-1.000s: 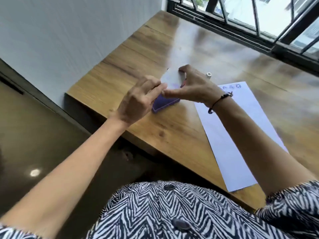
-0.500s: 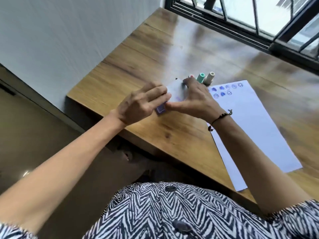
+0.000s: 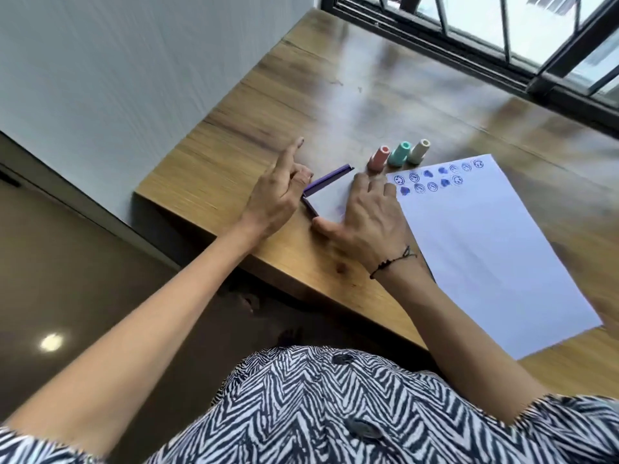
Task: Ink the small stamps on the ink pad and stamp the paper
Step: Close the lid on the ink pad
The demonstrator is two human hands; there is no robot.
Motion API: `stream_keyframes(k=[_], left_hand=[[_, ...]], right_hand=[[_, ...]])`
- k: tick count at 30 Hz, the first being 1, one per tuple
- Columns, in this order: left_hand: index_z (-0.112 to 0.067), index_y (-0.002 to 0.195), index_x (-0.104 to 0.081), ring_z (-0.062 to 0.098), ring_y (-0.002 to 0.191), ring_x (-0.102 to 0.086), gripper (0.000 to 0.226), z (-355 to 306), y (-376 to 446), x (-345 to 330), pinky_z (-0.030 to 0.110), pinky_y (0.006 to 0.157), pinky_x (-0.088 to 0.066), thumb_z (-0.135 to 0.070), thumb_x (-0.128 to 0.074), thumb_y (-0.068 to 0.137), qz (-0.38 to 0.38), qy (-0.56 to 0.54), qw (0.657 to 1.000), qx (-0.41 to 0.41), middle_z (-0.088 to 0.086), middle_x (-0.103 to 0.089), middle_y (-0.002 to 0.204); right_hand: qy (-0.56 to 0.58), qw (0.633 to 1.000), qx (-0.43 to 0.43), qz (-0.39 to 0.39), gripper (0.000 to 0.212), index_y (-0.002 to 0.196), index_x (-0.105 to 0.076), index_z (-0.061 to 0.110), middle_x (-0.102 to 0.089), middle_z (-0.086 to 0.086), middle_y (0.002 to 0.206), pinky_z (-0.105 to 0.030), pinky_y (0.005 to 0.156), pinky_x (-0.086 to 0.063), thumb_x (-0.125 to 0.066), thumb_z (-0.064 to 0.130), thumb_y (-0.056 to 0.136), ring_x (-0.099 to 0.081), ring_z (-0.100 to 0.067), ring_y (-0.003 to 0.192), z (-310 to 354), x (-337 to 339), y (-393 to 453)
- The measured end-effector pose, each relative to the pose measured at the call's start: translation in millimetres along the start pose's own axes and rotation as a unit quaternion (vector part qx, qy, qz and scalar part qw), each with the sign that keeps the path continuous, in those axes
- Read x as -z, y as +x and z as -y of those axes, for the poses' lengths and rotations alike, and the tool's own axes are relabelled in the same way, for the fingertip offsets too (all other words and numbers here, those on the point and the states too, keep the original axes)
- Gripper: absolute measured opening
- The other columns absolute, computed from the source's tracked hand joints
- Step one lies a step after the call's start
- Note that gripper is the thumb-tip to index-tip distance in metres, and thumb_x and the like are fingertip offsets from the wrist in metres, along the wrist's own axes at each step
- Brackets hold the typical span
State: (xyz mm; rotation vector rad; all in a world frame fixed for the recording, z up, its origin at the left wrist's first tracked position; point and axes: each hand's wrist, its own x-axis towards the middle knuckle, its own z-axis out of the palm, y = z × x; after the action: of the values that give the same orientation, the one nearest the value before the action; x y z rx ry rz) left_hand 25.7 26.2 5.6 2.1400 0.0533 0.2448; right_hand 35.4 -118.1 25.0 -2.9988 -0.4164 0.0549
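the paper (image 3: pixel 495 249) lies flat on the counter (image 3: pixel 335 95) to your right, and its far edge already carries two short rows of blue prints, some round faces and some solid blobs. most of the sheet below them is bare, so there is plenty of room for more, though the task sentence gives no count to judge by.

the ink pad (image 3: pixel 330 194) sits near the counter's front left corner, just left of the paper. its pale lid looks shut or nearly shut over the purple base, with a faint purple smear on top. your right hand (image 3: pixel 365 216) lies flat across it, fingers spread and pressing down, gripping nothing. your left hand (image 3: pixel 279 192) rests at the pad's left edge with the index finger pointing up and away and the other fingers loosely curled; it holds nothing that can be seen.

the three small stamps stand upright in a row just beyond the pad and paper: pink stamp (image 3: pixel 379 158), green stamp (image 3: pixel 399 153), cream stamp (image 3: pixel 420 150). neither hand touches them.

by the look of it, you are either closing up or pausing. if more prints are wanted, the pad must be opened and a stamp picked up first.
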Motion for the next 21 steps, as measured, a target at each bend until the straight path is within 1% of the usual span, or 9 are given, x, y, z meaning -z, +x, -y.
stream_keyframes(k=[2, 4, 8, 13, 17, 21], left_hand=[[-0.013, 0.140, -0.024, 0.025, 0.109, -0.055, 0.048, 0.0, 0.9, -0.2, 0.031, 0.094, -0.037, -0.018, -0.040, 0.095, 0.002, -0.002, 1.000, -0.001, 0.009, -0.066, 0.110], [-0.014, 0.141, -0.024, 0.024, 0.109, -0.055, 0.049, 0.4, 2.2, -1.3, 0.029, 0.092, -0.037, -0.017, -0.041, 0.095, 0.007, -0.002, 1.000, -0.001, 0.008, -0.067, 0.110], [-0.013, 0.141, -0.023, 0.024, 0.112, -0.054, 0.051, 0.3, 6.0, -4.0, 0.028, 0.092, -0.037, -0.015, -0.042, 0.094, 0.016, -0.003, 1.000, -0.004, 0.007, -0.068, 0.109], [-0.013, 0.141, -0.023, 0.025, 0.113, -0.054, 0.053, 1.3, 7.6, -5.2, 0.033, 0.096, -0.039, -0.015, -0.044, 0.093, 0.016, 0.002, 1.000, -0.004, 0.008, -0.068, 0.110], [-0.012, 0.141, -0.023, 0.024, 0.114, -0.054, 0.053, 2.0, 8.1, -6.7, 0.029, 0.095, -0.037, -0.015, -0.045, 0.092, 0.015, 0.005, 1.000, -0.005, 0.007, -0.069, 0.109], [-0.012, 0.141, -0.022, 0.024, 0.114, -0.055, 0.053, 2.2, 8.3, -8.2, 0.028, 0.093, -0.038, -0.014, -0.044, 0.093, 0.016, 0.005, 1.000, -0.007, 0.008, -0.070, 0.109]], right_hand=[[-0.007, 1.000, -0.003, 0.003, 0.085, 0.125, -0.036, 0.002, -0.049, -0.023, 0.122, -0.042, 0.097, -0.036, -0.056, 0.063, 0.070, -0.042, -0.038, 0.114, 1.1, -2.7, 1.5], [-0.002, 1.000, -0.006, 0.006, 0.085, 0.123, -0.037, 0.002, -0.050, -0.023, 0.121, -0.041, 0.096, -0.035, -0.056, 0.065, 0.069, -0.043, -0.037, 0.113, 1.3, -2.6, 3.3], [0.017, 1.000, -0.009, 0.005, 0.086, 0.122, -0.039, 0.000, -0.051, -0.025, 0.120, -0.042, 0.100, -0.033, -0.057, 0.066, 0.069, -0.043, -0.038, 0.114, 1.4, -2.2, 5.6], [0.037, 0.999, -0.015, -0.001, 0.082, 0.120, -0.039, 0.002, -0.050, -0.022, 0.121, -0.041, 0.098, -0.035, -0.058, 0.065, 0.070, -0.042, -0.036, 0.112, -2.1, -0.5, 3.4], [0.032, 0.999, -0.013, 0.013, 0.083, 0.122, -0.038, 0.003, -0.048, -0.021, 0.124, -0.041, 0.097, -0.037, -0.056, 0.066, 0.071, -0.041, -0.035, 0.115, -2.5, 0.5, 4.0], [0.025, 0.999, 0.003, 0.025, 0.081, 0.119, -0.040, 0.005, -0.049, -0.021, 0.123, -0.043, 0.095, -0.039, -0.056, 0.068, 0.070, -0.040, -0.036, 0.119, -2.9, 3.0, 7.6]])
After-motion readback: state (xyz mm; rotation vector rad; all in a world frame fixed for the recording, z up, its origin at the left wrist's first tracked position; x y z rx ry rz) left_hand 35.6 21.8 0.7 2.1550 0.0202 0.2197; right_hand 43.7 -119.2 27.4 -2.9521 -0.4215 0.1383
